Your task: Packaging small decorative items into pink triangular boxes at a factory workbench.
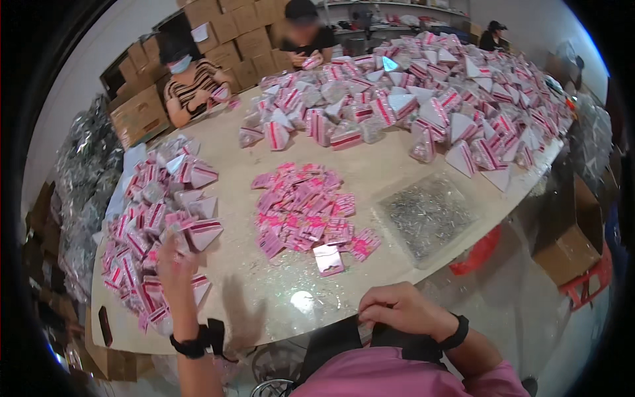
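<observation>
Pale table (231, 162), pink-striped packets (204, 233) heaped left and far
Left hand (176, 263) is a blur at the left heap, can't tell its grip; right hand (401, 309) is curled by the near edge, can't tell if holding anything.

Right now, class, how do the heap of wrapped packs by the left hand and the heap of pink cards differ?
The pack heap is bulky, its packs wedge-shaped; the card heap is low, its cards flat. The pack heap also covers more table than the card heap. Both are loose, overlapping jumbles showing pink.
</observation>
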`<state>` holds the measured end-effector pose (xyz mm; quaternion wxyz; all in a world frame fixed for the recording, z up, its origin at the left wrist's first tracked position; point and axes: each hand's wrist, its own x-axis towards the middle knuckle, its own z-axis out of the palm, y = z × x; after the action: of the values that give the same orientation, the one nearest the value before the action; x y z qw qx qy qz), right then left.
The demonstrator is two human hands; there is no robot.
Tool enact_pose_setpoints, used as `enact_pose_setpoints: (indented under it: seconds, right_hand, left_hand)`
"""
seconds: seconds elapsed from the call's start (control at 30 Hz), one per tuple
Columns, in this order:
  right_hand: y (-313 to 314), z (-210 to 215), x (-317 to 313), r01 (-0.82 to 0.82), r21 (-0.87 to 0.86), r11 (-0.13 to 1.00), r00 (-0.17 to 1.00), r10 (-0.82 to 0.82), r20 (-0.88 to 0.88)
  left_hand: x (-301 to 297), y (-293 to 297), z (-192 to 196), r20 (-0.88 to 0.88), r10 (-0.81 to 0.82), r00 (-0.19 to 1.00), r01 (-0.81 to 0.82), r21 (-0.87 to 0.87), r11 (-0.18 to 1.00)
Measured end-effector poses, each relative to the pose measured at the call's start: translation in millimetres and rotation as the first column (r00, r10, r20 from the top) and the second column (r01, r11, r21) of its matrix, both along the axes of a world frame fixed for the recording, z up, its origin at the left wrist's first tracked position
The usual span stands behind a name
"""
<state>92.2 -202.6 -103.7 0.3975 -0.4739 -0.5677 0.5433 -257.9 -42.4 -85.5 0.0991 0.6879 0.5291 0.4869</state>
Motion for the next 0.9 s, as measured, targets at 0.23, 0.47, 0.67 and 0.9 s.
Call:
enact_pose_setpoints:
  seconds: [0.23, 0.47, 0.67, 0.9]
  right_hand:
    - [24.6, 6.4, 88.5, 0.317, 0.344, 0.884, 0.848, -0.426, 0.315]
    - [72.1, -33.4, 110.4, 0.042, 0.426, 0.904, 0.457, -0.397, 0.796]
    - [55.8, -22.0, 119.5, 0.077, 0.542, 0.837, 0.531, -0.494, 0.689]
    - [-86.8, 0.6, 173.7, 0.412, 0.373, 0.831, 0.746, -0.543, 0.386]
  left_hand:
    - [116.8, -65.5, -1.2, -0.239, -0.819, 0.522, 0.665, -0.488, 0.566]
    - [198.3, -44.5, -41.1, -0.568, -0.786, 0.243, 0.735, -0.421, 0.531]
    - [212.6, -35.2, -29.0, -0.475, -0.821, 0.318, 0.671, -0.500, 0.548]
    - [221.2, -77.8, -17.4, -0.470, -0.874, 0.123, 0.755, -0.528, 0.390]
